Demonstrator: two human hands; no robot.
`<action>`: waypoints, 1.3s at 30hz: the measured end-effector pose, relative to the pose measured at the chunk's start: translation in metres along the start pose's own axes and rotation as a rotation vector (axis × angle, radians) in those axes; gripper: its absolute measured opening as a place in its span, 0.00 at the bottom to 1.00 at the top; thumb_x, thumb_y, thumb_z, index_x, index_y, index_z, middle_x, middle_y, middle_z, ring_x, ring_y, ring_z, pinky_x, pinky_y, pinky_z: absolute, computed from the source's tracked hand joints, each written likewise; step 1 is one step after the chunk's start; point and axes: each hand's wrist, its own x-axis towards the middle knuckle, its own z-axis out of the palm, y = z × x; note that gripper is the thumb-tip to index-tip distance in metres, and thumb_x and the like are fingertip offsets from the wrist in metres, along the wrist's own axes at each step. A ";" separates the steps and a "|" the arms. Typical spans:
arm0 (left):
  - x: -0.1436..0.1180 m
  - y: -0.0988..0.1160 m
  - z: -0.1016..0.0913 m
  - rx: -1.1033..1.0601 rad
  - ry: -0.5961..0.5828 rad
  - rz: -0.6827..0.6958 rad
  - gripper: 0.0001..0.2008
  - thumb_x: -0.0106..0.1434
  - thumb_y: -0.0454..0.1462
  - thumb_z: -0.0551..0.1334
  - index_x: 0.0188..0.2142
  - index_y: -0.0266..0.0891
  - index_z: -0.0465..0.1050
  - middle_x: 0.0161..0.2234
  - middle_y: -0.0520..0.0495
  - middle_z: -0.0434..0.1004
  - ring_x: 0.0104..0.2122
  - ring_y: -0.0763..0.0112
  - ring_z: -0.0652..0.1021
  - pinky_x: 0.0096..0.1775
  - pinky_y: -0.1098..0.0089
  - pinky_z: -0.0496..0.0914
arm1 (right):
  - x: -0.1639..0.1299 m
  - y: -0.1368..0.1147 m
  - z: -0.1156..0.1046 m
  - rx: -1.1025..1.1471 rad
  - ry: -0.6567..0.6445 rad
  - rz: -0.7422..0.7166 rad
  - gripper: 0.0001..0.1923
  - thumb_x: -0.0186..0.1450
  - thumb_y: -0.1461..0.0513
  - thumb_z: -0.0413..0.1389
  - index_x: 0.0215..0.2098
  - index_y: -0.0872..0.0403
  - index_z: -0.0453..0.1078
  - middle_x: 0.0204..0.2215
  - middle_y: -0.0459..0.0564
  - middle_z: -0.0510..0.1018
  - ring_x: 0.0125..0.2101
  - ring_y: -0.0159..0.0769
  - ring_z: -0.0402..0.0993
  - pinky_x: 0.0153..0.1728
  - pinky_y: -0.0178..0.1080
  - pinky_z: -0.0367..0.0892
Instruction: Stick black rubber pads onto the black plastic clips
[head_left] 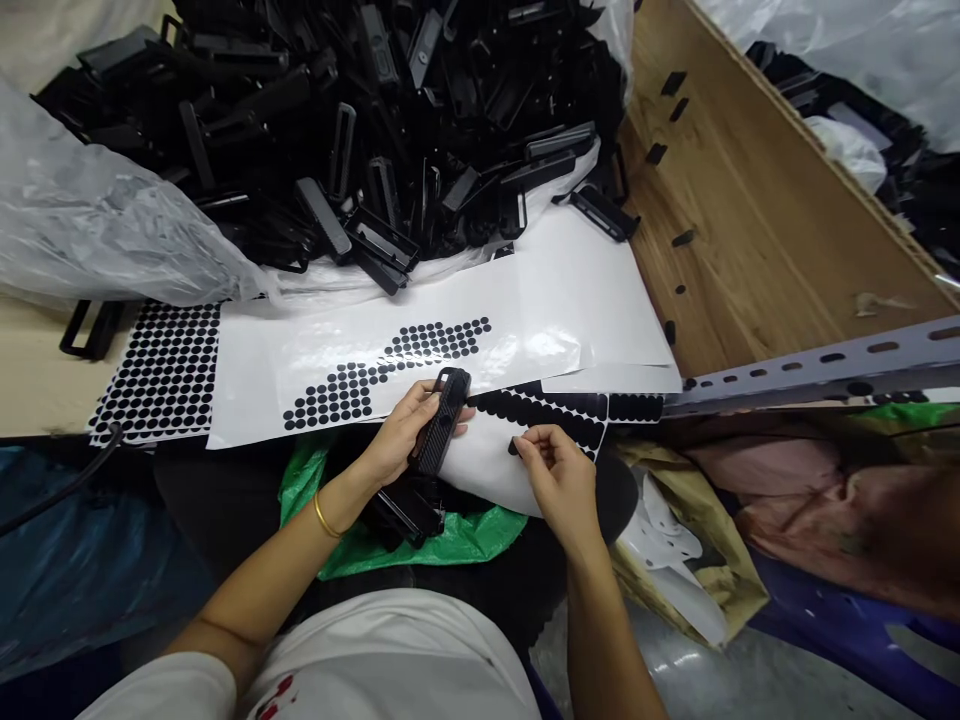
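Left hand (394, 440) fingers wrapped round long black ribbed plastic part (441, 422), upright above lap; rigid, light, best held mid-length at edges. Right hand (553, 470) fingertips pinching small round black adhesive pad (514, 447) beside white backing sheet (487, 470); soft, tacky, edge-grip only.

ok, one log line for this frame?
left hand: holds black ribbed plastic part | right hand: pinches small black round pad | below: white sheet of black dot pads

Single view, head-worn: looks forward and steeply down, close above the table's (45, 380) near edge; far edge out of frame.
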 end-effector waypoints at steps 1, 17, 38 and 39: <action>-0.003 0.001 0.000 -0.005 -0.029 -0.032 0.17 0.57 0.44 0.65 0.43 0.41 0.67 0.45 0.44 0.77 0.43 0.61 0.79 0.47 0.59 0.72 | 0.000 -0.005 0.003 0.123 -0.038 0.047 0.09 0.59 0.56 0.55 0.27 0.52 0.65 0.21 0.43 0.68 0.21 0.29 0.62 0.23 0.34 0.60; -0.021 0.003 -0.006 0.060 -0.077 -0.111 0.22 0.56 0.44 0.65 0.49 0.43 0.65 0.40 0.45 0.79 0.38 0.59 0.80 0.42 0.60 0.75 | 0.015 -0.034 0.048 0.656 -0.176 0.255 0.14 0.54 0.54 0.59 0.24 0.53 0.60 0.15 0.36 0.58 0.15 0.22 0.48 0.15 0.30 0.46; -0.020 -0.004 -0.001 0.333 0.045 0.016 0.18 0.57 0.41 0.63 0.46 0.40 0.64 0.31 0.52 0.73 0.29 0.72 0.76 0.33 0.71 0.73 | 0.010 -0.030 0.061 0.347 -0.154 0.151 0.09 0.59 0.55 0.52 0.28 0.52 0.60 0.22 0.42 0.65 0.21 0.30 0.64 0.22 0.34 0.63; -0.019 -0.006 -0.002 0.381 0.054 0.042 0.17 0.58 0.40 0.62 0.46 0.40 0.64 0.31 0.52 0.73 0.30 0.73 0.76 0.33 0.72 0.73 | 0.009 -0.032 0.062 0.293 -0.149 0.133 0.09 0.60 0.56 0.51 0.28 0.52 0.59 0.23 0.42 0.65 0.21 0.30 0.64 0.22 0.34 0.63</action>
